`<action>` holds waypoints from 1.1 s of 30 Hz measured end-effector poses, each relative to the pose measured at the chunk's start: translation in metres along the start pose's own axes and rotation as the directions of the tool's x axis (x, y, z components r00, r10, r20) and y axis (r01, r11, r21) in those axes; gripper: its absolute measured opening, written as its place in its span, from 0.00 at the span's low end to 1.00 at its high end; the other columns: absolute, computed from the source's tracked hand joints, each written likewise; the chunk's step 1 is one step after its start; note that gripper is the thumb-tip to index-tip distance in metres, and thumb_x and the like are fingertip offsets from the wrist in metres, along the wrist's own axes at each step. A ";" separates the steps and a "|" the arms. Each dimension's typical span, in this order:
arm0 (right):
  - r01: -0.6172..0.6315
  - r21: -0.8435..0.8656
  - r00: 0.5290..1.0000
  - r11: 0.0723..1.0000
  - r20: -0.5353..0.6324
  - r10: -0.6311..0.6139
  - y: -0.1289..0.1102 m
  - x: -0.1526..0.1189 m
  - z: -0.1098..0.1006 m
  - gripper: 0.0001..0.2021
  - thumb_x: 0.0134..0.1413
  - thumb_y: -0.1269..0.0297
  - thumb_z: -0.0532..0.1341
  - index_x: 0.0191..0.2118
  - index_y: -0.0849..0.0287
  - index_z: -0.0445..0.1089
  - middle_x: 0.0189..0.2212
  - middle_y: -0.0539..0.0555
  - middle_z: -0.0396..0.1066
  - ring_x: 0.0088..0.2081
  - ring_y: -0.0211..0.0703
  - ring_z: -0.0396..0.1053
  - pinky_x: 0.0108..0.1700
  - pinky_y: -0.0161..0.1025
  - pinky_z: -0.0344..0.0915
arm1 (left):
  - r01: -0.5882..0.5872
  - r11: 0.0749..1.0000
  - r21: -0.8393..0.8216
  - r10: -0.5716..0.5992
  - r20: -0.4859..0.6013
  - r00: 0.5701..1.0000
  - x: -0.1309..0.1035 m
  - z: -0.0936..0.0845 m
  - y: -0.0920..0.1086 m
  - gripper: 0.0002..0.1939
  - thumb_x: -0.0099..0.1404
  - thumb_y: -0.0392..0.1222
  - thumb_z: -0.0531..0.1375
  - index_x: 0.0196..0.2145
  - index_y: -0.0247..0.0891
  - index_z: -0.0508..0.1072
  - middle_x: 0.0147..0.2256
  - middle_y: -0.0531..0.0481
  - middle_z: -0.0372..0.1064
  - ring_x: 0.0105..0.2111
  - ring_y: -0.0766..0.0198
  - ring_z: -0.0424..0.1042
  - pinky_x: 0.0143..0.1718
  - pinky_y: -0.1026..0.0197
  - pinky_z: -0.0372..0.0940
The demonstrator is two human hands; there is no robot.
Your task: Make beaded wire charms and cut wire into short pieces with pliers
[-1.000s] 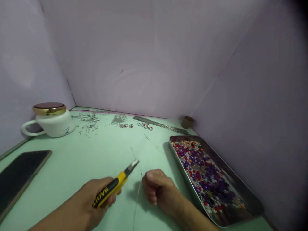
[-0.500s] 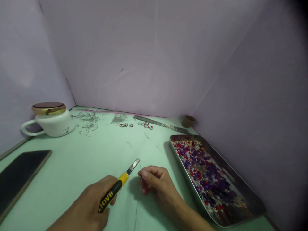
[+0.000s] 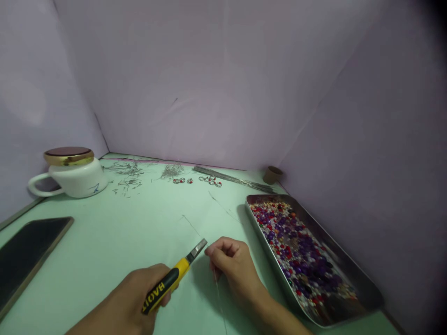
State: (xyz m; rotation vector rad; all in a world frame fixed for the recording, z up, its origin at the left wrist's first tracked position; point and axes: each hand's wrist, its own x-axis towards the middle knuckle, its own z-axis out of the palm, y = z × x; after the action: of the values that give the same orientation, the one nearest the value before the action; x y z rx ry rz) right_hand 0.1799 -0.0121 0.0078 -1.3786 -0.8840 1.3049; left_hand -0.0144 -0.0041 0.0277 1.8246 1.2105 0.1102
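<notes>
My left hand (image 3: pixel 134 302) grips yellow-and-black pliers (image 3: pixel 172 278), whose metal jaws point up and right toward my right hand. My right hand (image 3: pixel 232 267) rests on the green table (image 3: pixel 115 237) with its fingers pinched on a thin wire (image 3: pixel 217 287) that runs down toward me. A second loose wire (image 3: pixel 191 225) lies on the table just beyond the pliers' tip. To the right stands a metal tray (image 3: pixel 366 289) filled with several coloured beads, mostly purple, red and white.
A white lidded cup (image 3: pixel 71 174) stands at the far left, and a dark phone (image 3: pixel 26 253) lies near the left edge. Wire offcuts (image 3: pixel 127 174), small beaded rings (image 3: pixel 183 181), a bundle of straight wires (image 3: pixel 233 180) and a small brown roll (image 3: pixel 272 175) line the back. Lilac walls enclose the table.
My right hand has opened from a fist into a pinch on the wire and shifted slightly right. The pliers have moved a little lower and to the right.
</notes>
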 end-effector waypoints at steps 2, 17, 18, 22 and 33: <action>0.007 -0.001 1.000 1.000 -0.001 -0.007 0.001 0.000 0.000 0.06 0.37 0.68 0.60 0.17 0.63 0.66 0.09 0.44 0.61 0.11 0.29 0.56 0.14 0.28 0.53 | -0.003 1.000 0.004 0.003 -0.014 1.000 0.000 0.000 -0.001 0.06 0.47 0.33 0.48 0.25 0.40 0.60 0.25 0.54 0.63 0.27 0.63 0.60 0.29 0.65 0.57; -0.056 0.236 0.983 0.970 0.182 0.013 0.012 0.003 -0.003 0.15 0.38 0.58 0.67 0.25 0.67 0.72 0.15 0.49 0.66 0.14 0.29 0.61 0.17 0.28 0.58 | -0.030 0.998 0.056 0.034 -0.074 0.997 0.000 -0.002 0.002 0.07 0.54 0.35 0.48 0.29 0.40 0.65 0.24 0.53 0.63 0.26 0.62 0.61 0.28 0.63 0.57; -0.047 0.215 0.985 0.976 0.174 0.009 0.011 0.003 -0.003 0.14 0.38 0.57 0.67 0.24 0.67 0.72 0.14 0.49 0.66 0.14 0.29 0.61 0.17 0.29 0.57 | -0.025 0.998 0.057 0.030 -0.087 0.996 -0.001 -0.001 0.002 0.07 0.54 0.35 0.48 0.29 0.40 0.65 0.23 0.54 0.62 0.26 0.62 0.61 0.28 0.63 0.57; -0.036 0.106 0.989 0.994 0.143 0.020 0.009 0.002 -0.002 0.14 0.38 0.56 0.67 0.22 0.65 0.71 0.14 0.48 0.66 0.14 0.30 0.61 0.18 0.29 0.57 | -0.029 0.999 0.040 0.033 -0.086 0.996 -0.002 -0.002 0.005 0.05 0.53 0.35 0.49 0.27 0.40 0.64 0.23 0.54 0.63 0.25 0.62 0.62 0.28 0.64 0.58; -0.109 0.257 0.980 0.960 0.187 0.061 0.008 0.002 -0.003 0.13 0.37 0.59 0.67 0.23 0.66 0.70 0.11 0.46 0.62 0.12 0.28 0.57 0.15 0.28 0.57 | -0.053 0.998 0.017 0.053 -0.039 0.998 -0.002 -0.003 0.003 0.11 0.44 0.31 0.47 0.27 0.41 0.61 0.25 0.55 0.64 0.28 0.63 0.61 0.29 0.66 0.57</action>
State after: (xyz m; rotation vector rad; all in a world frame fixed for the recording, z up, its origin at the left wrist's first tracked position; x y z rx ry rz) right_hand 0.1824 -0.0122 -0.0011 -1.1123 -0.7406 1.5708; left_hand -0.0149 -0.0041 0.0325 1.8764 1.1935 0.1677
